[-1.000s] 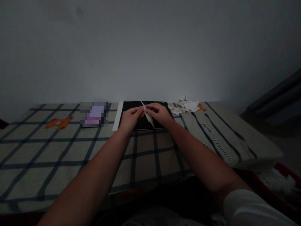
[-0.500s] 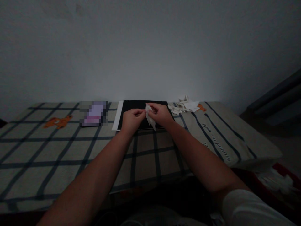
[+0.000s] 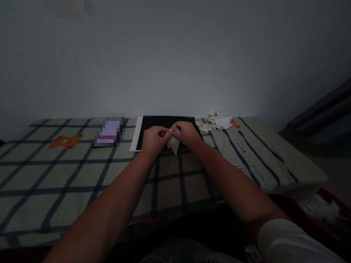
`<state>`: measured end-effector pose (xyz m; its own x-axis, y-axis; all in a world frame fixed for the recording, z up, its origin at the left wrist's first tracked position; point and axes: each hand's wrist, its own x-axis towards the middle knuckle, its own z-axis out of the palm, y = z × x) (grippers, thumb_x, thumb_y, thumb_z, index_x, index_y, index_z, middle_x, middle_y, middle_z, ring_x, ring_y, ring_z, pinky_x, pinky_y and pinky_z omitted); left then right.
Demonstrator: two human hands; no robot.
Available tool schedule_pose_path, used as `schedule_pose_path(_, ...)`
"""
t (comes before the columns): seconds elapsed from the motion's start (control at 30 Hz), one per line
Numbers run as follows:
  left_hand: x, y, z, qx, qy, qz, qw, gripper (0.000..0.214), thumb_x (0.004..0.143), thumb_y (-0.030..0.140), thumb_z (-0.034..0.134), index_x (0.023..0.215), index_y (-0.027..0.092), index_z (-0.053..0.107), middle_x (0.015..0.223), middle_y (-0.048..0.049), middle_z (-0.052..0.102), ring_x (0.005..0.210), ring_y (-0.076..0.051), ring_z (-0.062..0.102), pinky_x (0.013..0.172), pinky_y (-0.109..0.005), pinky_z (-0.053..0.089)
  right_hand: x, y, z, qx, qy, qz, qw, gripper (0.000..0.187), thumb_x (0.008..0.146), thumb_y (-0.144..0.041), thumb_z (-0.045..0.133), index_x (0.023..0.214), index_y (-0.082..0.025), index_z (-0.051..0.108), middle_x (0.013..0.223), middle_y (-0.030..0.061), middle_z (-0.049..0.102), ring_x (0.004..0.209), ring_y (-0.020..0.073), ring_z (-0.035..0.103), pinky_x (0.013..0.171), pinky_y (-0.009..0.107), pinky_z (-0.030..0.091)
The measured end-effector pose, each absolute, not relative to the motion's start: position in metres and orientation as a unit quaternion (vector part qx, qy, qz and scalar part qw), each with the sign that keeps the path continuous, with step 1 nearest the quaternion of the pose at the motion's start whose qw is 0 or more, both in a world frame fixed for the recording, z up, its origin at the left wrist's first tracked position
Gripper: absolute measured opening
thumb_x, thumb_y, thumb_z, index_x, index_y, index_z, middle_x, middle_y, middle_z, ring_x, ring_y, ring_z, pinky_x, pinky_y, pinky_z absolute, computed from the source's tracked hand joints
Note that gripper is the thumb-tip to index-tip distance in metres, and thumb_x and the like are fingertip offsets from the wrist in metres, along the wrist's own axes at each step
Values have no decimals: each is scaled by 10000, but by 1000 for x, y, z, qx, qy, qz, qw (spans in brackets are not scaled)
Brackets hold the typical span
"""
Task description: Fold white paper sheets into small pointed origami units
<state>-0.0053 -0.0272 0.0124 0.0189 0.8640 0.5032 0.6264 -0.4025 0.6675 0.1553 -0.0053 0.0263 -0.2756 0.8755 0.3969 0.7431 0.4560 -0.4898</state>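
A small piece of white paper (image 3: 173, 144) is pinched between my two hands, its pointed end hanging down toward me. My left hand (image 3: 155, 139) grips its left edge with thumb and fingertips. From the other side, my right hand (image 3: 188, 133) is closed on the same paper, fingers bent and partly hidden. Both hands are just above a black sheet or folder (image 3: 167, 122) that has a white strip along its left side. The finer folds of the paper are too small and dark to make out.
A pile of folded white paper pieces (image 3: 215, 121) lies right of the black sheet. To the left rests a phone (image 3: 109, 131), its screen blurred out. A checked cloth (image 3: 82, 175) covers the table, which meets a grey wall (image 3: 170, 58). A red container (image 3: 329, 208) holds whitish stuff at lower right.
My hands have come closer together at the paper, and my left fingertips now pinch it. The paper has turned, its point hanging lower and slightly further left.
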Motion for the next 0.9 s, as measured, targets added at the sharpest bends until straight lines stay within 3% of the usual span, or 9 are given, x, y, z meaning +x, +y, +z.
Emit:
schedule_pose_path(0.2,-6,-26,11,740,514,420,115,313,788,301,688,1064,190,788,842,-45,765,706,-170,653,685,-275,490,158,-3,26,-518,-793,93,307,211,835,-157,608,967,-153,772,981,90,767,934,211,680,836,294,456)
schedule_pose_path(0.4,-7,-24,9,762,507,390,100,285,833,208,633,1065,198,799,933,-68,793,814,-207,708,739,-297,504,159,-1,24,-517,-802,82,287,183,864,-201,590,880,-136,761,913,96,750,860,200,647,761,285,420)
schedule_pose_path(0.67,-4,-27,9,787,498,360,56,374,865,196,632,1224,189,735,1068,-94,784,893,-233,735,817,-331,539,157,0,23,-542,-805,44,238,177,851,-241,588,816,-138,727,856,96,708,800,193,588,706,290,374)
schedule_pose_path(0.9,-4,-27,11,801,488,343,46,383,874,185,628,1245,200,722,1056,-92,786,878,-219,735,834,-333,545,157,0,23,-551,-795,56,245,186,840,-256,597,776,-136,722,804,88,691,756,184,568,684,288,360)
